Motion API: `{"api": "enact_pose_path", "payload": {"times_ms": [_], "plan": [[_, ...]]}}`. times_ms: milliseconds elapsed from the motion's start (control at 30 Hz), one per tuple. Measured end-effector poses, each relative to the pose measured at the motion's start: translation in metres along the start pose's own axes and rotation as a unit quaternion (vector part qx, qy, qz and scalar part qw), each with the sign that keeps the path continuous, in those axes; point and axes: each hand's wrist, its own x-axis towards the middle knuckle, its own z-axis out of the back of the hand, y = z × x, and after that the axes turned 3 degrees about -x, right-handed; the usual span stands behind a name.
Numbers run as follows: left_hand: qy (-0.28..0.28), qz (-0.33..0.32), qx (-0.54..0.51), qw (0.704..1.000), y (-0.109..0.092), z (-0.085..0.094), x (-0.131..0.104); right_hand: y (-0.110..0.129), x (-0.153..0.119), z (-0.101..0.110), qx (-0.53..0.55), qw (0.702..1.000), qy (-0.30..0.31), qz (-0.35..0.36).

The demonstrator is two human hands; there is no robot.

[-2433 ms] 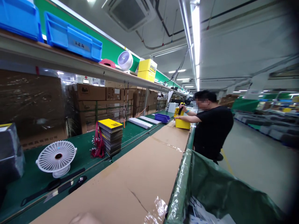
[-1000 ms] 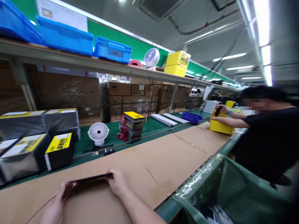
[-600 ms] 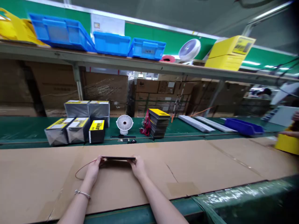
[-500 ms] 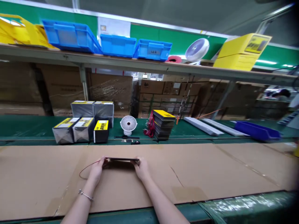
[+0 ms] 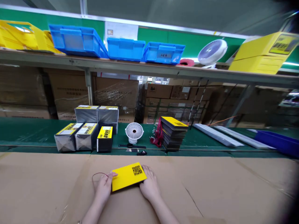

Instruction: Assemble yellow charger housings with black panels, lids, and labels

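A yellow card (image 5: 127, 177) with a black QR code at its upper right is tilted above the cardboard-covered table. My left hand (image 5: 104, 186) grips its left edge, thumb on the yellow face, and a thin red cord loops out beside that hand. At the card's right edge my right hand (image 5: 150, 183) holds on, with some fingers behind or under it. A stack of similar yellow-topped dark cards (image 5: 174, 133) stands farther back, with a bunch of red cords (image 5: 158, 135) touching its left side.
Behind the cardboard (image 5: 210, 174) are wrapped card bundles (image 5: 86, 135), a small white fan (image 5: 134, 132), a black watch-like strap (image 5: 132, 146), pale long strips (image 5: 217, 134) and a dark blue bin (image 5: 277, 141). Blue bins (image 5: 126, 49) line the shelf above.
The card was edge-on and dark; now its yellow face shows, tilted upward with the right side higher. Both hands still hold it. The view has shifted, so the background sits lower.
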Motion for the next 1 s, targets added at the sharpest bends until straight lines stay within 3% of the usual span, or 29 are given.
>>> {"api": "enact_pose_path", "payload": {"times_ms": [233,333,433,533,633,800,1000], "plan": [[0.036,-0.042,0.236,0.970,-0.007,-0.018,0.001,0.004,0.004,-0.006,-0.080,0.996,0.035,-0.010],[0.014,-0.032,0.301,0.953,-0.006,-0.021,0.014,0.008,0.004,-0.002,-0.102,0.994,0.024,-0.011],[-0.042,-0.005,0.353,0.935,-0.006,-0.020,0.035,0.014,0.008,0.002,-0.121,0.993,0.011,0.000],[-0.088,0.012,0.393,0.915,-0.006,-0.020,0.055,0.015,0.025,0.006,-0.137,0.991,-0.001,-0.007],[-0.094,0.004,0.422,0.902,-0.006,-0.021,0.069,0.010,0.052,0.008,-0.146,0.988,-0.024,-0.045],[-0.064,-0.014,0.446,0.893,-0.003,-0.022,0.086,-0.004,0.088,0.007,-0.167,0.974,-0.071,-0.133],[-0.025,-0.028,0.459,0.888,-0.002,-0.017,0.094,-0.012,0.096,-0.007,-0.177,0.974,-0.053,-0.130]]}}
